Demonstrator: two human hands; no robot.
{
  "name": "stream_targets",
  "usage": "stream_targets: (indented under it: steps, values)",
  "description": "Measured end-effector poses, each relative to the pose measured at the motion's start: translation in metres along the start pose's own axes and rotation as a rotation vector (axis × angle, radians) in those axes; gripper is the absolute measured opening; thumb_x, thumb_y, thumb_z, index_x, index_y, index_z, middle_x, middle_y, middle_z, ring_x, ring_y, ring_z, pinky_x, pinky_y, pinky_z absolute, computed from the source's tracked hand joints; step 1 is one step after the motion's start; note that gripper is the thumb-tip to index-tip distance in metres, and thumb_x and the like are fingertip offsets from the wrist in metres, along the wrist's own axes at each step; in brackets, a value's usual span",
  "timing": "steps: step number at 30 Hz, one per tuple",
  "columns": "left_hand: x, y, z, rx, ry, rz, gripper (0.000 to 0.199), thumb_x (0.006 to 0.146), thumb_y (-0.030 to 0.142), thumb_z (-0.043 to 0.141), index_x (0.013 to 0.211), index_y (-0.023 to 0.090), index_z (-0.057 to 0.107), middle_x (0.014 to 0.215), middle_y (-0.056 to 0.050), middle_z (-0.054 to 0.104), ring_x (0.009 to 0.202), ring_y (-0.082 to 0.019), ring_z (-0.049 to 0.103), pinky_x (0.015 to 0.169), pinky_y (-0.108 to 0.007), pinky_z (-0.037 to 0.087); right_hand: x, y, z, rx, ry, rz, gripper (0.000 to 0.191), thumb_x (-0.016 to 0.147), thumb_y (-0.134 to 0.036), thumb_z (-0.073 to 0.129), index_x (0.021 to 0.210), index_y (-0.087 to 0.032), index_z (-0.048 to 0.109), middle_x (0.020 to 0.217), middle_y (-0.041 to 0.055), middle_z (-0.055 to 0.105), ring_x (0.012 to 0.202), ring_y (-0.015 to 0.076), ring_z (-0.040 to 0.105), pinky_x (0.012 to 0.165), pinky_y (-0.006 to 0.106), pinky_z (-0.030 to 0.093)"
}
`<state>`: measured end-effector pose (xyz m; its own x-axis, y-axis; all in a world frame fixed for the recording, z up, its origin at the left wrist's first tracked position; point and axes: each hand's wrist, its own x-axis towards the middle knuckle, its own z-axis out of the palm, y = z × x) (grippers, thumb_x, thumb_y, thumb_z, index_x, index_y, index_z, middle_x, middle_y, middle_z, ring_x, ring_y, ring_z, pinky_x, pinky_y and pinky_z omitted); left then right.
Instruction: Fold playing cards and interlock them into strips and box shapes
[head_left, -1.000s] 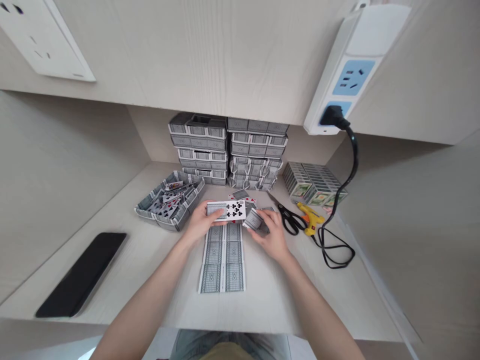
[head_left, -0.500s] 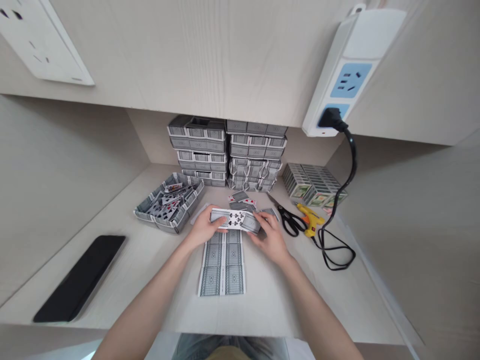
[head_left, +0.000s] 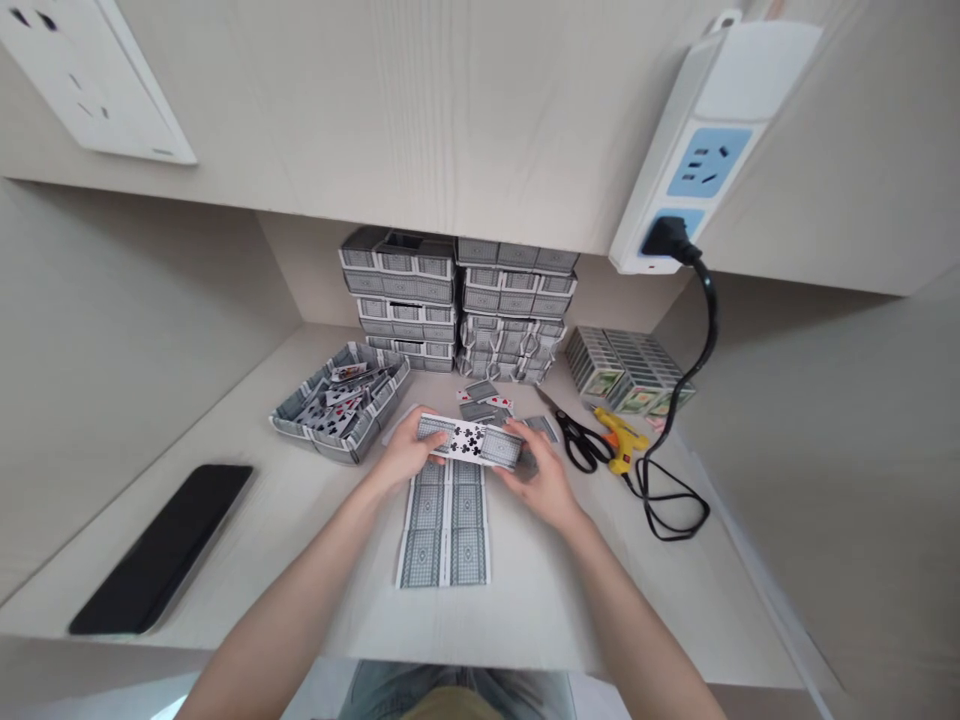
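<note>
Between my two hands is a strip of playing cards [head_left: 468, 440], its middle showing black clubs and its two ends patterned grey backs. My left hand [head_left: 411, 448] pinches the left end, thumb on top. The right end is gripped by my right hand [head_left: 537, 466], fingers at its upper and lower edges. Below the strip, a flat panel of joined cards [head_left: 444, 530] lies face down on the table in two columns; its top is partly covered by the strip. Behind my hands lie loose cards [head_left: 484, 400], some face up with red suits.
A card-built tray [head_left: 358, 440] holding loose cards stands left. Stacked card boxes [head_left: 405, 290] line the back, with card packs [head_left: 630, 365] to their right. Black scissors [head_left: 581, 440], a yellow glue gun [head_left: 621, 440] and its cord lie right; a black phone [head_left: 165, 545] lies left.
The right end of the strip now sits flatter and straighter in line with the middle card. Both hands keep their hold in nearly the same place.
</note>
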<state>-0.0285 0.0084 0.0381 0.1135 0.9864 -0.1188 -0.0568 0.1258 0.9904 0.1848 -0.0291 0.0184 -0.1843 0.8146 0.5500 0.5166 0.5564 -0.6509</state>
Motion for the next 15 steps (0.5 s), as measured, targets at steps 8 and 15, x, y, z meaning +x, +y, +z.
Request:
stream_targets:
  steps: [8, 15]
  values:
    - [0.0, -0.007, 0.004, 0.001, 0.032, 0.013, 0.034, 0.059, 0.026, 0.069, 0.085, 0.017, 0.049, 0.063, 0.003, 0.056, 0.051, -0.01, 0.053, 0.04, -0.019, 0.043, -0.003, 0.0, 0.002, 0.101, 0.0, 0.065, 0.057, 0.07, -0.025, 0.065, 0.123, -0.022, 0.042, 0.112, 0.0099, 0.057, 0.105, 0.0239, 0.052, 0.085, 0.04, 0.046]
    - [0.0, -0.011, 0.006, -0.018, 0.035, -0.009, 0.032, 0.06, 0.026, 0.068, 0.084, 0.018, 0.047, 0.063, 0.004, 0.055, 0.05, -0.01, 0.054, 0.039, -0.017, 0.041, -0.005, 0.004, 0.007, 0.225, 0.007, 0.101, 0.06, 0.068, -0.023, 0.067, 0.122, -0.023, 0.042, 0.114, 0.01, 0.056, 0.107, 0.0231, 0.052, 0.088, 0.04, 0.045]
